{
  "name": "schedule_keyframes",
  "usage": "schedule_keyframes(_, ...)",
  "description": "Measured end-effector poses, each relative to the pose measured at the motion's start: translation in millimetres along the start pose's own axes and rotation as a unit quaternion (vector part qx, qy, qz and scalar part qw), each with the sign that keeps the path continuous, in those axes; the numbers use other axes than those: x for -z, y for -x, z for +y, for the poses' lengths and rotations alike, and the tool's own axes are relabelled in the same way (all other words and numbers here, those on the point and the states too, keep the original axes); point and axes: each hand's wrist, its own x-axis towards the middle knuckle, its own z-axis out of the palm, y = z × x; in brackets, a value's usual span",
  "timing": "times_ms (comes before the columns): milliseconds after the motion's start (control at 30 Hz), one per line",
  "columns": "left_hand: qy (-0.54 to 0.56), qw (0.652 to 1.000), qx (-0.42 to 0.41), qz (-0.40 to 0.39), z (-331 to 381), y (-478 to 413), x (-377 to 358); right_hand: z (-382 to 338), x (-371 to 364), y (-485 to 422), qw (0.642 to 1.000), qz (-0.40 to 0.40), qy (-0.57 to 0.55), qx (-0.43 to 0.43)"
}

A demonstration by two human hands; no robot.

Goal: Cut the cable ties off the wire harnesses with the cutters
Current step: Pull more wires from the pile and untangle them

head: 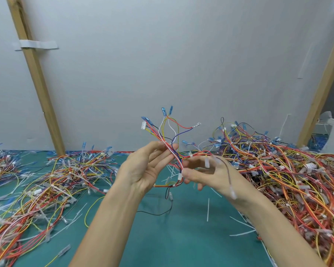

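Wire harness held up at frame centre, clear of the mat, so I can hunt for its ties. Left hand pinches the trunk between thumb and fingertips, branches fanning above. Right hand, blurred, curls round the lower run beside a white connector. Stretched between the two, a white cable tie shows. Cutters not in view. Dense harness pile at right, looser pile at left, loose tie strips on the green mat.
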Motion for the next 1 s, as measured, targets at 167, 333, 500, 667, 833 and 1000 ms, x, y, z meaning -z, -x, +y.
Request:
schedule_keyframes(167, 0.015, 1.000, 0.001, -0.002, 0, 1, -2, 3, -7, 0, 1.000, 0.012, 0.016, 0.006)
schedule_keyframes(333, 0.019, 1.000, -0.005, -0.002, 3, 2, -1, 1, -1, 1, 0.999, 0.018, 0.026, 0.007)
schedule_keyframes(500, -0.016, 0.999, -0.033, -0.005, -1, -1, -1, 1, -1, -1, 0.997, 0.080, 0.015, -0.011)
schedule_keyframes(667, -0.052, 0.998, -0.038, -0.009, 3, 0, 2, 4, 2, -3, 0.991, 0.127, 0.045, -0.020)
schedule_keyframes(833, -0.063, 0.996, -0.065, -0.020, 1, 1, 3, 5, 5, -4, 0.987, 0.116, 0.115, 0.002)
schedule_keyframes(1000, -0.113, 0.987, -0.108, -0.028, 1, 3, 1, -2, 9, -2, 0.992, 0.073, 0.094, 0.030)
